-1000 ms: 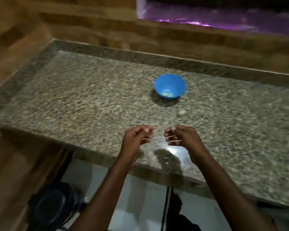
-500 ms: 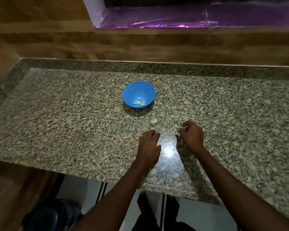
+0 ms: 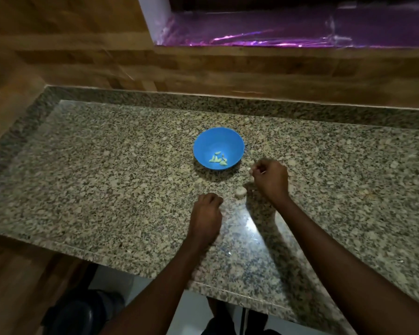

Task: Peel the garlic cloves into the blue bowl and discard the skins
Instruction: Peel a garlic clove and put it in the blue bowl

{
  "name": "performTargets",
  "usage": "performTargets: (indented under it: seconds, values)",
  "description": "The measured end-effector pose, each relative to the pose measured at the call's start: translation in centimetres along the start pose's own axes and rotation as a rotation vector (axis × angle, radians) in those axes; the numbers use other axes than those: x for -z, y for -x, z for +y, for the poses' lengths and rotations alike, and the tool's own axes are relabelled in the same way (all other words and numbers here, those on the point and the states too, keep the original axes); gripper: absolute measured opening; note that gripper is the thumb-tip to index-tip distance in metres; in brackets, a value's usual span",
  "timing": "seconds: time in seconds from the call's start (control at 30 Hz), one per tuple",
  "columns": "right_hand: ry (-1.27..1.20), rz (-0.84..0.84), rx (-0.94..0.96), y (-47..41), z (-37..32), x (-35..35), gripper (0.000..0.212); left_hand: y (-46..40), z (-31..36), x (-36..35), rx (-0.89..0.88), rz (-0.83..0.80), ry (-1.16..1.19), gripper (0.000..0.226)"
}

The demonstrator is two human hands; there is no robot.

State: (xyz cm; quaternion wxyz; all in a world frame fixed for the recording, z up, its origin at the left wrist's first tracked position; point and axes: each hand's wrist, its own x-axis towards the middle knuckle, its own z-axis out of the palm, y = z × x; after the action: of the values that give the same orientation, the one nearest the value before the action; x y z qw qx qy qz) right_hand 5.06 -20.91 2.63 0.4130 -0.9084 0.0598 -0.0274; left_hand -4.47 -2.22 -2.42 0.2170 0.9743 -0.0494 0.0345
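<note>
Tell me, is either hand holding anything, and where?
The right hand seems to pinch something small and pale at its fingertips; what it is cannot be told. The left hand shows nothing held.

Ahead, 12 o'clock: the blue bowl (image 3: 218,148) is sitting in my reach line, counter (image 3: 107,180) lying bare around it.
Between my hands: a garlic clove (image 3: 240,192) is lying just beside my right hand (image 3: 270,180).
Left, 9 o'clock: granite is running open beyond my left hand (image 3: 207,217).
Far, 12 o'clock: the wooden wall (image 3: 228,71) is closing off the counter.
</note>
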Motion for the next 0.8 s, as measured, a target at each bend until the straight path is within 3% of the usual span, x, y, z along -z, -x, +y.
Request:
performTargets:
  seconds: [0.2,0.37,0.47,0.6,0.7,0.8]
  values:
    - [-0.020,-0.070,0.091,-4.5,-6.0,-4.6,0.008,-0.2,-1.0,0.3,-0.008,-0.031,0.053,0.034]
    - [-0.030,0.011,0.101,-3.7,-5.0,-4.0,0.016,-0.9,-2.4,-0.3,0.053,-0.005,0.195,0.031]
    - [0.046,0.039,-0.004,-1.2,-1.9,-2.9,0.016,-1.7,-2.1,-0.2,0.112,0.006,0.303,0.029]
    - [0.089,-0.158,-0.233,1.6,1.7,-2.7,0.009,-3.2,-0.2,0.0,0.185,-0.101,0.518,0.041]
    - [-0.079,-0.260,-0.335,2.4,2.0,-3.3,0.007,-4.4,1.3,-0.4,0.153,-0.144,0.560,0.044]
    - [-0.329,-0.265,-0.433,3.2,1.8,-3.1,0.011,-4.7,2.3,-0.2,0.270,-0.164,0.721,0.034]
